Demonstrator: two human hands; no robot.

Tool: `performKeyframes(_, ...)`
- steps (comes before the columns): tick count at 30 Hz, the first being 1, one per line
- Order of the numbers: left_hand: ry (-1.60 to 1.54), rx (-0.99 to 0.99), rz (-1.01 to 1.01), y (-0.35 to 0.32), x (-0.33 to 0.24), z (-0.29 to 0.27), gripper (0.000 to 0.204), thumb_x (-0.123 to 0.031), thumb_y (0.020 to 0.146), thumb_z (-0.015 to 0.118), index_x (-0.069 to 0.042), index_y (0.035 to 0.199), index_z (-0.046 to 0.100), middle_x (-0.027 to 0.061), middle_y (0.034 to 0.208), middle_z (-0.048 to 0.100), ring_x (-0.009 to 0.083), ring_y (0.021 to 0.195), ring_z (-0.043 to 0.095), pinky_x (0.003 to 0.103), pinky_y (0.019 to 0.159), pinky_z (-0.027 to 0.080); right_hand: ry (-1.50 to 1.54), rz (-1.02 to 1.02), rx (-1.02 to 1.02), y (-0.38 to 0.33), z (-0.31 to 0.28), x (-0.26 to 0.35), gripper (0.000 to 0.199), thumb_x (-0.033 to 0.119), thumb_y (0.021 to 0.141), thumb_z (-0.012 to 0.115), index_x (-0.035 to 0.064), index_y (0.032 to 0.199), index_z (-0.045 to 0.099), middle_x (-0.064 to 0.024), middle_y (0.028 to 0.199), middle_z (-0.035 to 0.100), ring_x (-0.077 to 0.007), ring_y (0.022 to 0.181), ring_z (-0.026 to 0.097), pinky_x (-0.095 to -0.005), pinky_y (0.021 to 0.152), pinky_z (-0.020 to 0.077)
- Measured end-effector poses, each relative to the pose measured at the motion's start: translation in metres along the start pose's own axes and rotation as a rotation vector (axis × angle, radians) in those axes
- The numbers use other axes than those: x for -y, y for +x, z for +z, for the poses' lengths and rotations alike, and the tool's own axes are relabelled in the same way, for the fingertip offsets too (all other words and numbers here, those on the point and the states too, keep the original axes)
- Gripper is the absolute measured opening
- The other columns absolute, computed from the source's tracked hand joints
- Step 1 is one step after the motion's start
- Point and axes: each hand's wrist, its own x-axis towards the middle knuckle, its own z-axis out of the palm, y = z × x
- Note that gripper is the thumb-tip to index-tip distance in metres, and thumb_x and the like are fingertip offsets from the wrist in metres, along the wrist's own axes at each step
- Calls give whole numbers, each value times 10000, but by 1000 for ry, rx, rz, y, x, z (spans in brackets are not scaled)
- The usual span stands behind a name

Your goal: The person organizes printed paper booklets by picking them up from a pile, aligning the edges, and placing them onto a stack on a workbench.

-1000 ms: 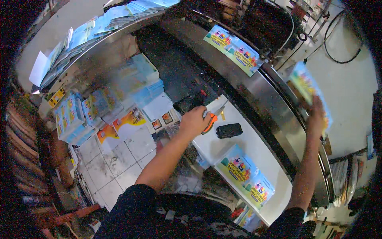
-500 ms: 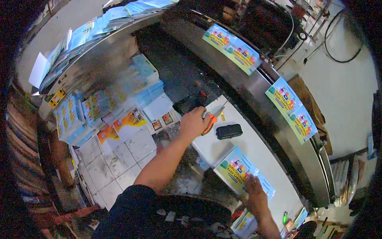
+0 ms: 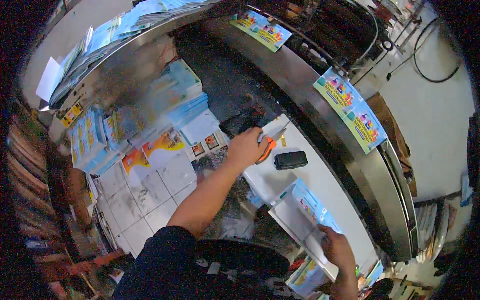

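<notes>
My left hand (image 3: pixel 247 149) is closed around the orange handles of a pair of scissors (image 3: pixel 270 146), near the far left end of a white tabletop (image 3: pixel 345 197). The scissors' blades point away toward the upper right. On the same tabletop, nearer me, lies a blue, colourfully printed booklet (image 3: pixel 312 202). My right hand (image 3: pixel 338 248) pinches the edge of its cover, which is folded back toward me with its white inner side showing. Between the scissors and the booklet lies a small black case (image 3: pixel 291 160).
Across from the tabletop runs a curved metal rail (image 3: pixel 310 107) carrying printed blue sheets (image 3: pixel 350 109). Stacks of printed booklets (image 3: pixel 90 142) stand at the left beside a tiled surface (image 3: pixel 145 200). Another printed booklet (image 3: pixel 306 278) lies below my right hand.
My right hand has gone from lying flat on the booklet to pinching its cover, which has swung back. The sheets on the rail have shifted toward the upper left. My left hand keeps the scissors.
</notes>
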Motion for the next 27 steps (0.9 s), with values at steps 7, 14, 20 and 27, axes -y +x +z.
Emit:
performKeyframes(7, -63, 42, -45, 4, 6, 0, 432, -411, 881, 591, -41, 1100, 639, 210, 1023, 670, 394, 898, 657, 488, 803, 519, 3, 126, -45, 18, -55, -5, 262, 129, 896, 564, 55, 1141, 618, -248, 841, 663, -438, 781, 644, -500, 705, 511)
performKeyframes(14, -35, 90, -56, 0, 2, -4, 411, -418, 880, 589, -62, 1081, 641, 198, 1036, 669, 397, 888, 661, 495, 785, 526, -13, 152, -40, 12, -54, 4, 288, 117, 888, 585, 41, 1164, 611, -242, 826, 664, -431, 763, 644, -465, 717, 503)
performKeyframes(20, 4, -58, 6, 11, 11, 4, 346, -371, 884, 580, -36, 949, 638, 177, 883, 668, 370, 759, 669, 459, 699, 542, -66, 212, -101, 21, -59, 7, 308, 69, 879, 569, 37, 1185, 586, -258, 915, 643, -453, 848, 612, -464, 772, 476)
performKeyframes(27, -9, -86, 75, 10, 18, 16, 343, -357, 887, 573, -21, 929, 630, 176, 856, 664, 363, 742, 667, 464, 692, 540, -237, 318, -365, 18, -71, -30, 271, 90, 903, 543, -37, 1139, 581, -258, 998, 648, -394, 951, 628, -444, 833, 482)
